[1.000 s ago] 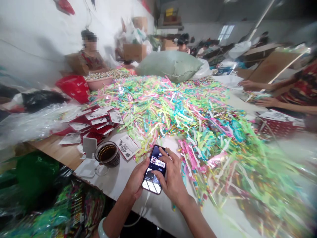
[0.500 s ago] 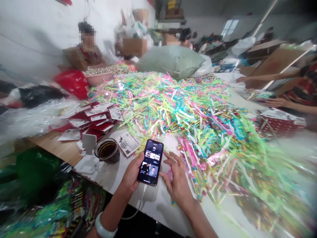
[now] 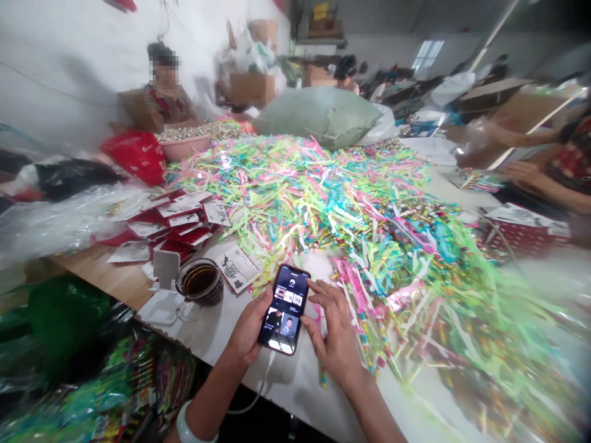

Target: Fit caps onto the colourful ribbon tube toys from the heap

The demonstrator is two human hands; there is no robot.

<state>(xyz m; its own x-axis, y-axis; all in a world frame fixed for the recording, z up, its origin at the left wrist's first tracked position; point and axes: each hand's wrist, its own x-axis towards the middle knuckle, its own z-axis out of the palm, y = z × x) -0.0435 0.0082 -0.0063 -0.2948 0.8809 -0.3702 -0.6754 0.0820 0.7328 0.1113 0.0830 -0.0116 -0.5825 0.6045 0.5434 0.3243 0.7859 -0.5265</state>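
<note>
A smartphone (image 3: 285, 309) with a lit, dark screen lies in my left hand (image 3: 252, 323), whose fingers and palm wrap its left edge. A white cable (image 3: 264, 381) runs from the phone's lower end over the table edge. My right hand (image 3: 336, 332) is beside the phone, fingers apart and curved, the fingertips close to its right edge; whether they touch it I cannot tell. Just left of the phone lie a printed card (image 3: 237, 266) and a glass mug of dark drink (image 3: 200, 282).
Colourful plastic strips (image 3: 314, 191) are heaped across the table. Red packets with white cards (image 3: 178, 224) are piled at left. A pink basin (image 3: 187, 146) and a large green sack (image 3: 318, 115) stand farther back. Co-workers sit at left, behind the sack and at right.
My left hand and the phone have shifted slightly right and down. My right hand stays beside the phone. The co-worker's hands at right have moved.
</note>
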